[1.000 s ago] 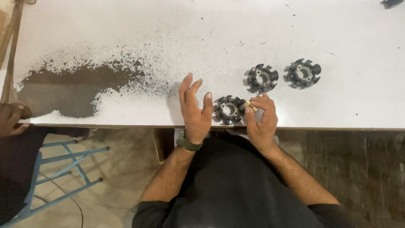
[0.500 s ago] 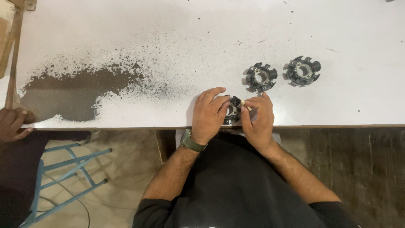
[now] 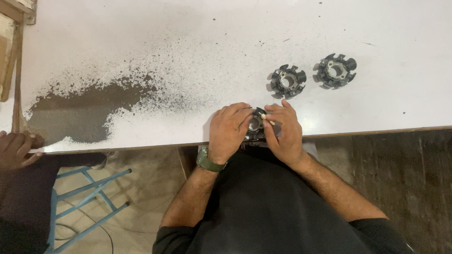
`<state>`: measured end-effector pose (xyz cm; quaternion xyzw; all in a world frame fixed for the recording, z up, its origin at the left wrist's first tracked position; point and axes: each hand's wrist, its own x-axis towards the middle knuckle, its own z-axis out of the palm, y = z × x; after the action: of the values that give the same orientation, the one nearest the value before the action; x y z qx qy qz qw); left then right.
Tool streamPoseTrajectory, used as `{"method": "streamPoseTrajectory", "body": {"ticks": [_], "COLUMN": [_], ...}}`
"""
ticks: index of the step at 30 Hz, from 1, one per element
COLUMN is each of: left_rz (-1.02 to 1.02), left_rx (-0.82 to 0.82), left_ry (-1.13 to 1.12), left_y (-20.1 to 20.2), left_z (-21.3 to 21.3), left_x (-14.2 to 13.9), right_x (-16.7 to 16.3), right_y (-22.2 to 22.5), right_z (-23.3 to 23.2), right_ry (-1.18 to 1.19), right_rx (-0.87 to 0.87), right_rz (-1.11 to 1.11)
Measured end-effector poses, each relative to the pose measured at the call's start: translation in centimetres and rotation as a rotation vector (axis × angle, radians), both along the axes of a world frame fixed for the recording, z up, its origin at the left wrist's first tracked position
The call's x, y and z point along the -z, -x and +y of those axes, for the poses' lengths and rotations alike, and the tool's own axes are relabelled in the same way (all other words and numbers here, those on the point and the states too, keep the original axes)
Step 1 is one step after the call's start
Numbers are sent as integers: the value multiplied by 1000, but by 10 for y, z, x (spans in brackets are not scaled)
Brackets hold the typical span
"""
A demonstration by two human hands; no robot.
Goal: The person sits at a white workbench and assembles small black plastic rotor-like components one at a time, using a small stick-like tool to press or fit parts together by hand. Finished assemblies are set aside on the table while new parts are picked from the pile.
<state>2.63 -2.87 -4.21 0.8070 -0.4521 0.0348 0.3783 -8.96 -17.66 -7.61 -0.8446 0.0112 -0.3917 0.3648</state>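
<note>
At the near edge of the white table [image 3: 329,28], the left hand [image 3: 228,131] curls over a dark, toothed ring-shaped metal part [image 3: 256,124], its fingers closed around the part's left side. The right hand [image 3: 282,134] works against the part's right side, its fingers pinched together on a small pale stick-like tool [image 3: 268,119] whose tip rests on the upper rim of the part. The part sits between the two hands, right by the table's near edge and just above the person's lap.

The main risk I judge is that the part lies so close to the near edge that a slip of the left hand's hold could send it off the table to the floor. The thin tool could also skid off the toothed rim under pressure and jab a finger of the left hand, since the two hands nearly touch. How firmly the part is held cannot be told, as the hands hide most of it.

Two more toothed ring parts [image 3: 288,81] [image 3: 335,70] lie farther back toward the right, well apart from the hands, so a knock is unlikely. A wide patch of dark powder [image 3: 89,106] spreads across the left of the table; a sleeve or forearm sweeping left could drag grit to the work. Another person's hand [image 3: 16,148] rests at the near left corner, well away.
</note>
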Motion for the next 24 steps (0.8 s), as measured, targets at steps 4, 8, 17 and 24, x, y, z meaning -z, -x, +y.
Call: {"method": "streamPoseTrajectory", "body": {"ticks": [4,8,17,24], "left_rz": [23,76,70,-44], "left_rx": [81,45,2,22], "left_ry": [16,86,27,-7], "left_y": [-5,-4,-1,0], "left_z": [-7,-9,-3,-4], "left_x": [-1,-2,1,-4], "right_x": [-1,-2,-4,-7], "right_y": [-1,-2,-2,0], "right_z": [0,1,1,1], "right_ry": [-65,-61,-59,-48], "right_rx": [27,126,137,148], "right_rz": [9,-12,33,30]}}
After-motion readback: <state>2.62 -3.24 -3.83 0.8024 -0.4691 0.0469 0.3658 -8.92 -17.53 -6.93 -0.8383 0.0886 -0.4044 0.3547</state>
